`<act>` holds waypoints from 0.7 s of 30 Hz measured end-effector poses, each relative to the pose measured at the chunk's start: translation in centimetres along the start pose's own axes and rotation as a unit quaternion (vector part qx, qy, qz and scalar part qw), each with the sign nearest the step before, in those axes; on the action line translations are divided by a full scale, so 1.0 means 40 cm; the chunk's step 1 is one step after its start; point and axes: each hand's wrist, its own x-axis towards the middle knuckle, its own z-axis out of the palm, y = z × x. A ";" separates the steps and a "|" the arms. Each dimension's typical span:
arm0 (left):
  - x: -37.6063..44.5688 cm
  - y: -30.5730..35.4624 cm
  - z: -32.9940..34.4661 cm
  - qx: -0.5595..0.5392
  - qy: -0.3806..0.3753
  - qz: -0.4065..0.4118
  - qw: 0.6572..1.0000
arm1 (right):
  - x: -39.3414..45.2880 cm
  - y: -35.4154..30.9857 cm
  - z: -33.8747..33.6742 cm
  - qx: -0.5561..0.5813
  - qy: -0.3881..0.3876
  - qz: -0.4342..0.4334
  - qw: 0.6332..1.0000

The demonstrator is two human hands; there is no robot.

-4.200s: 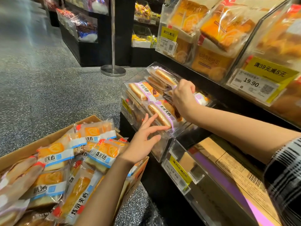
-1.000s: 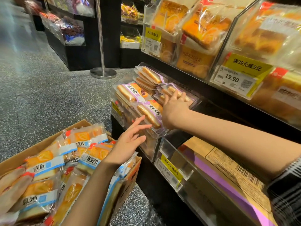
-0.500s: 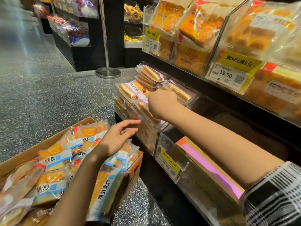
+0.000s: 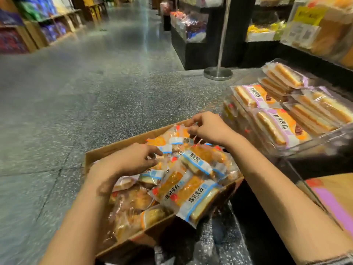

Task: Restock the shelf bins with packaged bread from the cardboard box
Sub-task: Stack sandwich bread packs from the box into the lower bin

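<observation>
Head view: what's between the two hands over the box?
Blue-banded bread packets heaped in the cardboard box; left hand and right hand each pinch wrappers there.

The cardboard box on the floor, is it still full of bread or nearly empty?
Still well filled: the cardboard box is heaped with blue-banded bread packs, some spilling over its near edge. Both hands, left hand and right hand, reach into it.

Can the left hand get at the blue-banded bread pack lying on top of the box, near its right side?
Probably yes: the left hand is already over the cardboard box, and the blue-banded pack lies on top beside it, uncovered.
</observation>
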 end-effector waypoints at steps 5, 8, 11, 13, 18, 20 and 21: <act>-0.115 -0.088 -0.017 -0.014 0.018 -0.102 0.995 | 0.051 -0.017 0.109 0.034 -0.172 -0.012 0.984; -0.143 -0.138 -0.011 -0.016 0.020 -0.151 0.988 | 0.073 -0.025 0.193 0.036 -0.207 0.004 0.978; -0.151 -0.198 0.003 -0.008 0.023 -0.198 0.980 | 0.097 -0.028 0.285 -0.039 -0.230 -0.021 0.972; -0.154 -0.233 0.011 -0.016 0.027 -0.218 0.976 | 0.113 -0.036 0.340 -0.082 -0.216 -0.053 0.971; -0.148 -0.304 0.037 0.007 0.005 -0.248 0.969 | 0.135 -0.050 0.460 -0.088 -0.130 -0.098 0.983; -0.145 -0.322 0.044 0.011 0.002 -0.252 0.968 | 0.139 -0.053 0.488 -0.136 -0.056 -0.119 0.982; -0.143 -0.328 0.045 0.010 0.008 -0.254 0.967 | 0.141 -0.053 0.496 -0.178 -0.036 -0.126 0.975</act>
